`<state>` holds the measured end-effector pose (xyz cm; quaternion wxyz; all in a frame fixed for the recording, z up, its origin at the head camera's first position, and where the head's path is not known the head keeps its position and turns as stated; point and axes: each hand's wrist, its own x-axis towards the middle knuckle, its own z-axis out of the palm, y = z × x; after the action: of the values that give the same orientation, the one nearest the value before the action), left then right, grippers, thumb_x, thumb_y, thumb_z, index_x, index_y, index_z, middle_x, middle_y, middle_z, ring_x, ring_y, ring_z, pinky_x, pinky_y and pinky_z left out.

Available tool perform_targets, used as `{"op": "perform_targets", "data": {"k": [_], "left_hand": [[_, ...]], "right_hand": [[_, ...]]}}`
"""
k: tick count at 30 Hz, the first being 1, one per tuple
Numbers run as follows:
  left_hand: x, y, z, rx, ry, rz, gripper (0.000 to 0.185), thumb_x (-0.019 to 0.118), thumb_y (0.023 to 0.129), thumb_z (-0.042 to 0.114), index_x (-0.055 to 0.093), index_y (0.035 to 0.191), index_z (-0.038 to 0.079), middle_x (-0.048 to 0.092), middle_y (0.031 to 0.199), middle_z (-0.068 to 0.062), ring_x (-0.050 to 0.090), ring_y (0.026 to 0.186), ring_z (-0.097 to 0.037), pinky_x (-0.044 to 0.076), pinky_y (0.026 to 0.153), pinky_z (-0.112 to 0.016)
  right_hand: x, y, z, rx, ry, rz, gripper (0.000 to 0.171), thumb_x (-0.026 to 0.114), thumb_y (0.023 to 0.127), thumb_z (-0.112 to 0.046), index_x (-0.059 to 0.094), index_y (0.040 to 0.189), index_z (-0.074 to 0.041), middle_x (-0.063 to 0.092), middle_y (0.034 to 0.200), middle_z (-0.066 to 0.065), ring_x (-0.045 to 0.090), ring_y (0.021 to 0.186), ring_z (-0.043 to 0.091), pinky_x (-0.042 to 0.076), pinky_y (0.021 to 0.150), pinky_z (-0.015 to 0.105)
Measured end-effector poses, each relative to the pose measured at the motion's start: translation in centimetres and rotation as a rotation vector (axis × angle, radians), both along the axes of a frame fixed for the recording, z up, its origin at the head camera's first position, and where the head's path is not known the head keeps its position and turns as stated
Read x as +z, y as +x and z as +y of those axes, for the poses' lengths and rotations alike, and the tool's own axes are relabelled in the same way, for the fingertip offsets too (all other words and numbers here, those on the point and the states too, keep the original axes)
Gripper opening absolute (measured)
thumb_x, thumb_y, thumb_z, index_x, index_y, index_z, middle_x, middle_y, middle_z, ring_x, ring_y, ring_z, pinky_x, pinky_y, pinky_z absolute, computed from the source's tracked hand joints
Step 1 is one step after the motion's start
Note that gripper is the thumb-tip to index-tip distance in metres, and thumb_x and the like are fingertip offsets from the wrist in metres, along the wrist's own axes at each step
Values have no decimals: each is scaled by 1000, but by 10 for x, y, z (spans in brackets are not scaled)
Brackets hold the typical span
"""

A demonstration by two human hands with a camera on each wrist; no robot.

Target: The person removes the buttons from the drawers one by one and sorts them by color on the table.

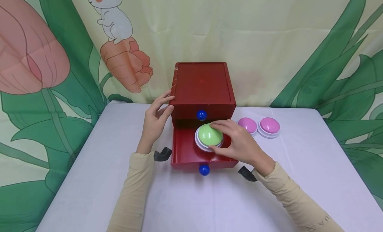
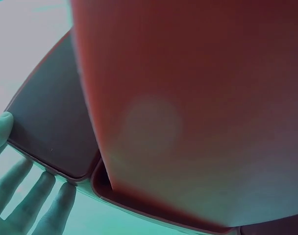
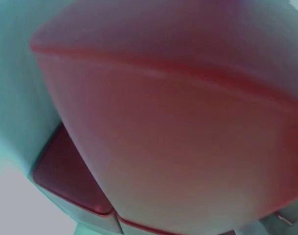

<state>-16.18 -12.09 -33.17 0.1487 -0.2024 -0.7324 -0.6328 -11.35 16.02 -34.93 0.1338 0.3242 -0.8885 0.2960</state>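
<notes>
The right hand (image 1: 239, 142) grips the green dome button (image 1: 208, 134) by its white rim, fingers curled over the far side and thumb on the near side, and holds it inside the pulled-out lower drawer (image 1: 185, 152) of the red cabinet (image 1: 201, 87). Whether the button's base already sits on the drawer floor cannot be told from the head view. The left hand (image 1: 155, 120) presses against the cabinet's left wall with fingers mostly straight, steadying it without gripping. The chief risk is that the dome stands tall and lies close under the upper drawer front and its blue knob (image 1: 201, 115); if it sits too high or too far back, it could catch on that edge or jam the drawer. The fingers are also between button and drawer walls and could be pinched. A downward push on the open drawer could tip the cabinet forward if the left hand slackens. Two pink buttons (image 1: 258, 126) rest on the tabletop (image 1: 299, 178) just right of the cabinet, near enough for the sleeve to knock them.
</notes>
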Motion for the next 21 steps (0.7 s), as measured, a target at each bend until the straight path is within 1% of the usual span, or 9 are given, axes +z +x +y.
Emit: {"op": "perform_targets", "data": {"k": [1, 5, 11, 16, 19, 21], "left_hand": [[2, 2, 0, 1, -1, 0, 35, 59, 97, 1, 60, 131, -4, 47, 150, -14, 49, 133, -23, 48, 105, -33], [3, 4, 1, 1, -1, 0, 35, 59, 97, 2, 60, 131, -3, 47, 150, -14, 49, 133, -23, 48, 105, -33], [3, 3, 1, -4, 11, 2, 34, 59, 97, 3, 60, 131, -3, 47, 151, -12, 48, 135, -22, 48, 105, -32], [2, 3, 1, -5, 10, 4, 35, 58, 97, 2, 60, 132, -3, 47, 151, -13, 48, 135, -22, 48, 104, -31], [1, 3, 0, -4, 7, 7, 35, 58, 97, 2, 60, 132, -3, 47, 151, -13, 48, 135, -22, 48, 104, -31], [1, 3, 1, -5, 8, 9, 35, 59, 97, 3, 60, 132, -3, 47, 151, -14, 47, 136, -22, 48, 104, -31]], "right_hand": [[1, 1, 1, -4, -3, -1, 66, 89, 71, -33, 66, 127, -8, 64, 128, 7, 60, 116, 22, 59, 85, 40], [4, 5, 4, -17, -23, 3, 67, 90, 69, -30, 66, 128, -9, 63, 129, 6, 59, 116, 22, 59, 84, 41], [7, 10, 10, -18, -55, 42, 66, 91, 68, -27, 67, 126, -9, 64, 127, 5, 60, 115, 20, 58, 86, 40], [11, 12, 16, -23, -68, 71, 65, 91, 67, -24, 68, 125, -7, 65, 127, 7, 61, 115, 22, 56, 88, 42], [13, 14, 19, -33, -68, 82, 65, 91, 67, -22, 68, 125, -6, 65, 127, 7, 61, 115, 22, 56, 89, 40], [15, 16, 21, -38, -70, 85, 65, 91, 67, -21, 68, 125, -6, 65, 127, 7, 61, 115, 22, 56, 89, 35]]}}
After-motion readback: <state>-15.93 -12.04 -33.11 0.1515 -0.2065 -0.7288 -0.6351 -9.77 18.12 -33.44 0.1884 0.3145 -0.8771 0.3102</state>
